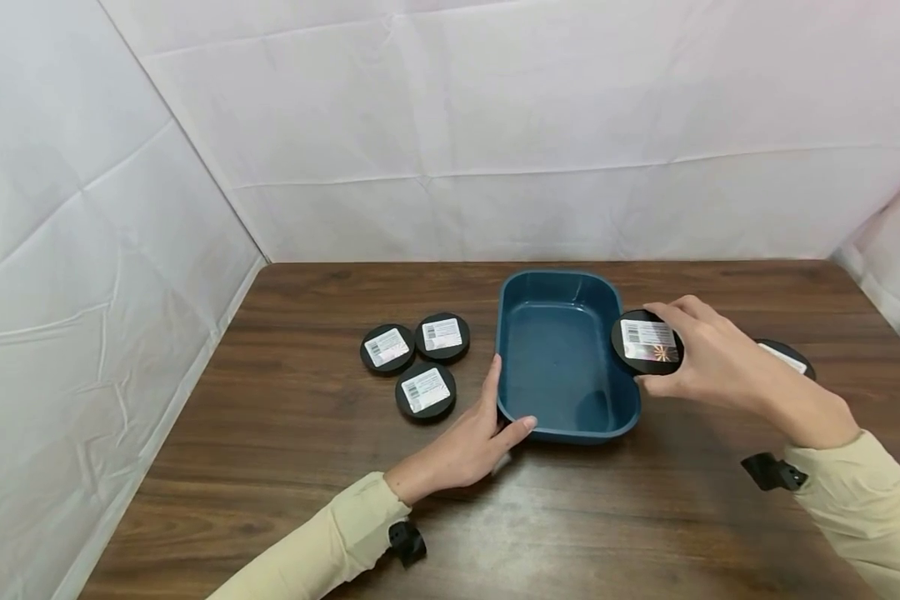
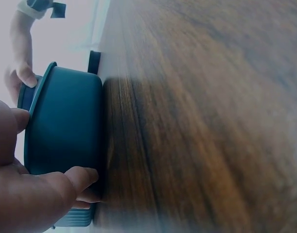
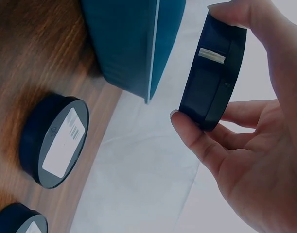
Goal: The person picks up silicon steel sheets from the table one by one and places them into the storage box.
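Observation:
A deep blue plastic tub (image 1: 558,358) stands on the table with nothing inside. My left hand (image 1: 468,437) holds its near left corner, the thumb at the near rim and the other fingers along the left wall. In the left wrist view, fingertips (image 2: 85,177) rest low against the tub's outside. My right hand (image 1: 727,367) pinches a flat round black tin (image 1: 648,342) by its edge, thumb on one side and fingers on the other. This tin, with a white label, is raised at the tub's right rim. Its narrow side faces the right wrist view.
Three similar labelled tins (image 1: 424,392) lie grouped left of the tub. Another black tin (image 1: 793,358) lies to the right, partly hidden behind my right forearm. The right wrist view shows two tins (image 3: 64,143) on the wooden table (image 1: 285,400). White sheeting (image 1: 495,125) hangs behind.

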Action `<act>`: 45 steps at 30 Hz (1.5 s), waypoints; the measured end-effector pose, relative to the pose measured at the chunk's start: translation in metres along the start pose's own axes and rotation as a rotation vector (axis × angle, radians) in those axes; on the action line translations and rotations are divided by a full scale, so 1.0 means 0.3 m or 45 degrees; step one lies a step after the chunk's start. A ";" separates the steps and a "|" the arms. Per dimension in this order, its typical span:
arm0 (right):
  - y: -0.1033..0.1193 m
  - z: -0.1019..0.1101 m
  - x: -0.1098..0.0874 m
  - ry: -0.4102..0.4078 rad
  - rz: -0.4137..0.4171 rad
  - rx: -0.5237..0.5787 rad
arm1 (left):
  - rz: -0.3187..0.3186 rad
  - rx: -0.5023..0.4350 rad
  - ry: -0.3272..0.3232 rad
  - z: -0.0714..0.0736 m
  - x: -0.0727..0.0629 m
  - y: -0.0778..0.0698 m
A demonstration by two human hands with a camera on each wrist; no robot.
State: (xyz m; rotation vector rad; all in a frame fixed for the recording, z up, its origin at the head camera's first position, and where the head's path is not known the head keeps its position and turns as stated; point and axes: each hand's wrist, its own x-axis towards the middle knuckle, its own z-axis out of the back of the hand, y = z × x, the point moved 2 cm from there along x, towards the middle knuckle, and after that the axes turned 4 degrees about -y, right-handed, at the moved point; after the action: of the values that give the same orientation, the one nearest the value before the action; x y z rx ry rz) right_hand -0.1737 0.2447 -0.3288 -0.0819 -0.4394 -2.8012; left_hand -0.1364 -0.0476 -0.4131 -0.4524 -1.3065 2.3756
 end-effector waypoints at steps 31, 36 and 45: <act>0.049 0.006 0.079 0.083 0.072 0.023 | 0.014 0.006 -0.014 -0.006 -0.012 0.006; 0.064 0.006 0.097 0.101 0.079 0.018 | 0.022 0.008 -0.025 -0.008 -0.012 0.011; 0.086 0.003 0.115 0.133 0.076 0.011 | 0.009 0.009 -0.030 -0.009 -0.009 0.014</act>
State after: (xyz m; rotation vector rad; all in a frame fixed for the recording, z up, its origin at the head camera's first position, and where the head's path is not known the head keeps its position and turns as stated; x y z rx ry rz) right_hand -0.1988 0.2116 -0.3170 0.0526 -0.4165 -2.7297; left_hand -0.1336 -0.0490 -0.4178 -0.4289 -1.3086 2.3974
